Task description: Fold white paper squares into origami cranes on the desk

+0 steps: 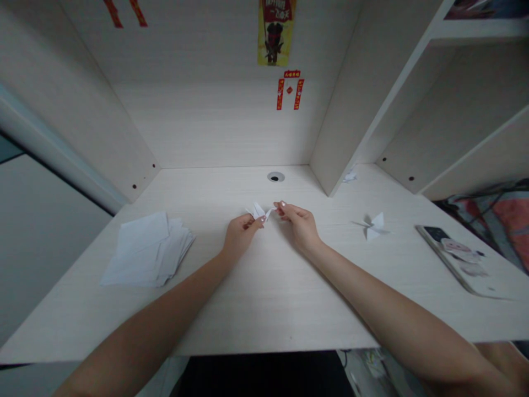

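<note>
A small white folded paper crane is held between my two hands over the middle of the desk. My left hand pinches its body between thumb and fingers, hiding part of it. At its right side, the fingertips of my right hand are closed on a thin pointed end of the crane. A second white paper crane, wings spread, stands on the desk to the right of my right hand. Left of my left hand lies a loose stack of white paper sheets.
A phone in a decorated case lies at the right of the desk. Behind the hands is a round cable hole. An upright divider rises at the back right, with white paper beside it. Folded cloth sits far right.
</note>
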Demonstrator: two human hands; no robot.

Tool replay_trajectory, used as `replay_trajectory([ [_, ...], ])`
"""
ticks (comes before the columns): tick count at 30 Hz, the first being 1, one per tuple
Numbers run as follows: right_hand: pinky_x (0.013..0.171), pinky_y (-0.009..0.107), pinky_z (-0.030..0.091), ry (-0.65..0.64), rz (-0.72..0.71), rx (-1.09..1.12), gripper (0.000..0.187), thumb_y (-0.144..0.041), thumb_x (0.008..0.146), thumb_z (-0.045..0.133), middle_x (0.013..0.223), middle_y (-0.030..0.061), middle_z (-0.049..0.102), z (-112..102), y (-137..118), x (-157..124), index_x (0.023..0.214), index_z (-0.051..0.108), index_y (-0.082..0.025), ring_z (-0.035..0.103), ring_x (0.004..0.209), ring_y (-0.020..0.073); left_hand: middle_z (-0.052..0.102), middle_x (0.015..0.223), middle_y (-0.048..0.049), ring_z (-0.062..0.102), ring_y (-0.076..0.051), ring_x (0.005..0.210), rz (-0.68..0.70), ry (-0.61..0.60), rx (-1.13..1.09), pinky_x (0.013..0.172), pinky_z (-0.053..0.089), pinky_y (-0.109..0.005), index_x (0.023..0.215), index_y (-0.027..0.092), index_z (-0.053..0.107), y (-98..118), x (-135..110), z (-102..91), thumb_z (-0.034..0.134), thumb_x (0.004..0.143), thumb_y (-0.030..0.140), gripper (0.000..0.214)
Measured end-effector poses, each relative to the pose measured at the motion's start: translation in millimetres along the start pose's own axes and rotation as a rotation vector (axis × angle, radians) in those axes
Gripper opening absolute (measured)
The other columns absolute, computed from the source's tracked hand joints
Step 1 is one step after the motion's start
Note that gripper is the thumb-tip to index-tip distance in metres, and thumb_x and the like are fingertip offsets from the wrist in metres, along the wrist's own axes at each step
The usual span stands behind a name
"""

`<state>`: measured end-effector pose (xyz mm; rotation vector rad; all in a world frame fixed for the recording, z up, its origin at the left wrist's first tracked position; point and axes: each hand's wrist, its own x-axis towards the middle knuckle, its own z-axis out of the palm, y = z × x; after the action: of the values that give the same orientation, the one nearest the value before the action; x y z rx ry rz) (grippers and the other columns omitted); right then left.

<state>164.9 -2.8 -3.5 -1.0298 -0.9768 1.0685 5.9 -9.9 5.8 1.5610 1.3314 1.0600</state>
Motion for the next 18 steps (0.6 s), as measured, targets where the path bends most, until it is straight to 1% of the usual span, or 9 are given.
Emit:
replay_trajectory([
  [2, 0.071, 0.032, 0.045, -0.015, -0.052, -0.046, 0.029, -0.047, 0.073, 0.065, 0.083, 0.0062, 0.071, -2.5, -2.1, 2.9, 0.077, 0.075, -0.020, 0.060, 0.076, 0.0173, 0.051, 0.054, 0.0030, 0.043, -0.010, 0.053, 0.004, 0.000, 0.005, 0.052, 0.030, -0.023, 0.061, 0.015, 0.061, 0.7, -0.1, -0.1, 0.060, 0.071, 0.049, 0.036],
  [5, 0.076, 0.033, 0.044, -0.081, -0.139, -0.165, 0.021, -0.042, 0.072, 0.068, 0.084, 0.0052, 0.071, -4.5, -7.8, 4.2, 0.074, 0.075, -0.022, 0.061, 0.080, 0.0180, 0.053, 0.054, 0.0029, 0.044, -0.010, 0.053, 0.013, -0.005, 0.013, 0.052, 0.030, -0.023, 0.060, 0.015, 0.061, 0.9, -0.2, -0.3, 0.061, 0.071, 0.049, 0.036],
  [9, 0.072, 0.032, 0.045, -0.138, -0.176, -0.251, 0.017, -0.040, 0.069, 0.071, 0.079, 0.0040, 0.070, -3.8, -10.6, 2.9, 0.074, 0.075, -0.025, 0.061, 0.076, 0.0180, 0.052, 0.053, 0.0035, 0.043, -0.010, 0.051, 0.001, -0.002, 0.022, 0.050, 0.029, -0.023, 0.060, 0.015, 0.061, 0.0, -0.4, -0.8, 0.061, 0.071, 0.050, 0.036],
  [13, 0.070, 0.032, 0.044, -0.143, -0.143, -0.222, 0.016, -0.039, 0.068, 0.072, 0.076, 0.0033, 0.069, -2.2, -7.1, 1.0, 0.072, 0.075, -0.024, 0.061, 0.073, 0.0174, 0.055, 0.055, 0.0028, 0.045, -0.010, 0.052, 0.011, 0.004, 0.022, 0.051, 0.032, -0.023, 0.062, 0.015, 0.062, -1.4, 0.1, -0.8, 0.061, 0.071, 0.050, 0.036],
  [18, 0.074, 0.032, 0.045, -0.092, -0.058, -0.071, 0.013, -0.036, 0.066, 0.073, 0.077, 0.0026, 0.071, 1.2, -4.0, -3.9, 0.070, 0.074, -0.023, 0.061, 0.074, 0.0171, 0.056, 0.058, 0.0016, 0.048, -0.011, 0.056, 0.037, -0.028, 0.003, 0.055, 0.034, -0.023, 0.063, 0.015, 0.062, -3.9, 1.5, 0.3, 0.060, 0.073, 0.049, 0.036],
])
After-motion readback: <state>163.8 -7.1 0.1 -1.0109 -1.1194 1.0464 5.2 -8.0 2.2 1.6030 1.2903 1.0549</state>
